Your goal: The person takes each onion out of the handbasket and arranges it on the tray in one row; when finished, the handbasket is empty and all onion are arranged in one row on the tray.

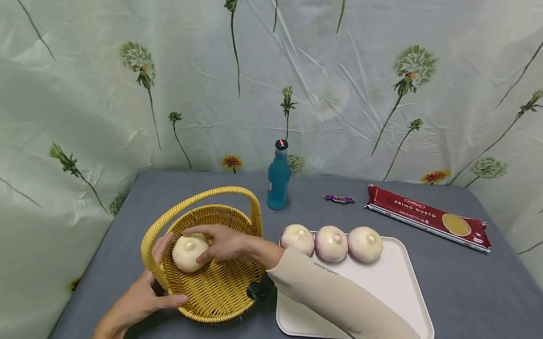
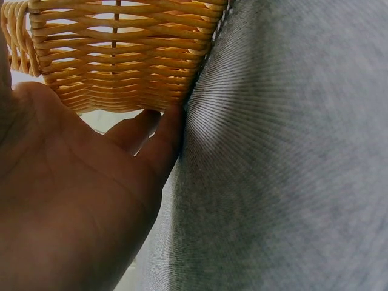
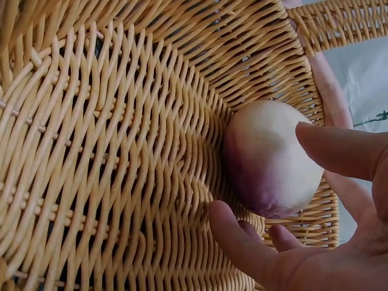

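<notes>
One turnip (image 1: 189,253) is lying inside the basket (image 1: 215,291), half covered by the loosely spread right hand (image 1: 223,243); the open left hand (image 1: 139,300) is pressing its outer wall.

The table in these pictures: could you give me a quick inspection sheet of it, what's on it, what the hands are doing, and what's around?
Surface: grey cloth-covered table.
Job's things: yellow wicker basket with a hoop handle; one pale turnip inside it; three more turnips in a row on a white tray.
Clutter: blue bottle, purple wrapped candy, red spaghetti packet.
Hands: left hand rests against the basket's outer wall, fingers fairly straight; right hand reaches into the basket, fingers spread round the turnip; a firm grip cannot be told.
Cables: nothing seen.
Surroundings: pale curtain printed with dandelions behind and beside the table.
</notes>
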`<state>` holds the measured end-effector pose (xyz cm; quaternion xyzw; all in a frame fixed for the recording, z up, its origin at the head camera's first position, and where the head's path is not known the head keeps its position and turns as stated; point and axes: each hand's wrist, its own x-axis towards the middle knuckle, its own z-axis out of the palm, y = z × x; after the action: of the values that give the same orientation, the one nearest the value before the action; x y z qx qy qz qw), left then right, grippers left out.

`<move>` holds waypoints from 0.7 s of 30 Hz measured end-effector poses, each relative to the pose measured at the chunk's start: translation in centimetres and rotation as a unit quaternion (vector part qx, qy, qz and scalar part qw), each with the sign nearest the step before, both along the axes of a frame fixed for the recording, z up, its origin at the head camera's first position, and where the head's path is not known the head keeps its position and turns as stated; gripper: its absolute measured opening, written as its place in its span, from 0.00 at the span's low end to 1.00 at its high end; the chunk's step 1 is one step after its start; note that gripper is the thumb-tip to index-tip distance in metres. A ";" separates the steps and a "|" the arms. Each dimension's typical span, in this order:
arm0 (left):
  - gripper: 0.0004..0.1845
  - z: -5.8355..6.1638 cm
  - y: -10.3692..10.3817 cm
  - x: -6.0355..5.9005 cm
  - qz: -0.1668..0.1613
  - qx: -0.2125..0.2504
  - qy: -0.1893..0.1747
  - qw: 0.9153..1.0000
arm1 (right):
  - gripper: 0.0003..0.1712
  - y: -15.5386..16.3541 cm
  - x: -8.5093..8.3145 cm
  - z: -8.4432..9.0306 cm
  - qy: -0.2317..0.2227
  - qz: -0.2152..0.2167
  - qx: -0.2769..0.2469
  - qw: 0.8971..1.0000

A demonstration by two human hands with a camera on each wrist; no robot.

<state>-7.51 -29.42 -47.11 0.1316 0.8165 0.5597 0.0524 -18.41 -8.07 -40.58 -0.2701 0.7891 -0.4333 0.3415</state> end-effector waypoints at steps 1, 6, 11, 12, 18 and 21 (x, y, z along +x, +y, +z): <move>0.66 0.0 0.0 0.0 0.000 0.001 0.000 1.000 | 0.37 0.0 0.0 0.0 -0.005 -0.001 0.001 1.000; 0.65 0.1 0.1 0.0 -0.001 0.004 -0.005 1.000 | 0.39 -0.2 -0.2 -0.1 -0.022 0.003 -0.001 1.000; 0.66 -0.1 0.0 -0.1 0.000 0.005 -0.007 1.000 | 0.41 -0.4 -0.1 -0.2 -0.016 0.009 0.008 1.000; 0.66 -0.1 0.0 -0.1 0.001 0.005 -0.006 1.000 | 0.41 -0.5 -0.1 -0.2 -0.015 0.008 0.009 1.000; 0.65 0.0 0.0 0.0 -0.001 0.010 -0.001 1.000 | 0.40 -0.6 -0.1 -0.3 -0.014 0.000 0.011 1.000; 0.65 0.1 0.1 0.0 -0.002 0.010 -0.003 1.000 | 0.39 -0.5 -0.1 -0.3 -0.012 0.003 0.011 1.000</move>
<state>-7.50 -29.36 -46.97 0.1325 0.8103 0.5682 0.0546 -18.53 -8.60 -40.88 -0.2635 0.7887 -0.4267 0.3557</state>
